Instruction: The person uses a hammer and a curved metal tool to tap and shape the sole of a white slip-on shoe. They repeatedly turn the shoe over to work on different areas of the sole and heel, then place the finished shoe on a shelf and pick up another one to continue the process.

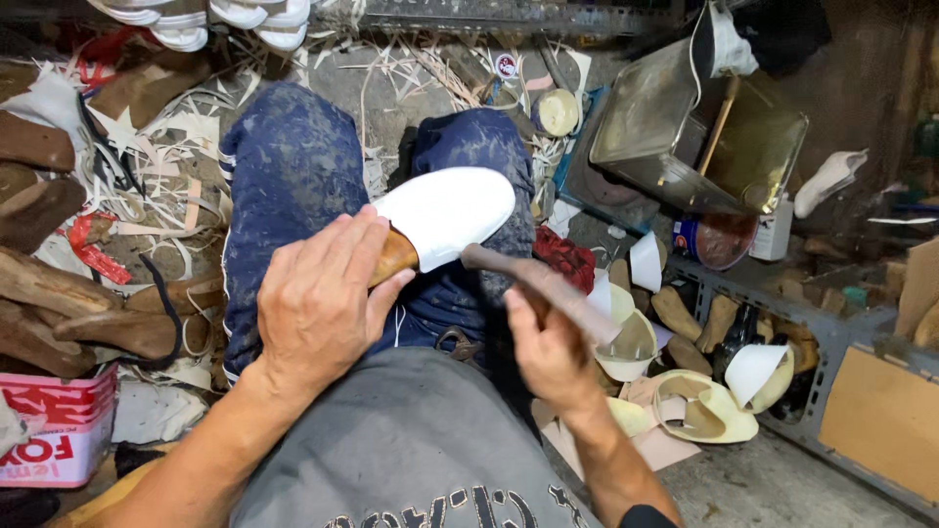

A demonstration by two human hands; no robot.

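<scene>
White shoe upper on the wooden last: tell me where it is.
Head view, centre: the white shoe upper rests on the person's lap, left hand gripping the last beside it.

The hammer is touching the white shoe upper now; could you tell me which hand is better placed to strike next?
Right. The right hand grips the hammer, whose head sits at the white upper. The left hand is busy steadying the wooden last on the knee.

A white shoe upper (445, 213) sits stretched over a brown wooden last (393, 256), toe pointing away; a dark hammer (538, 286) slants against it.
</scene>
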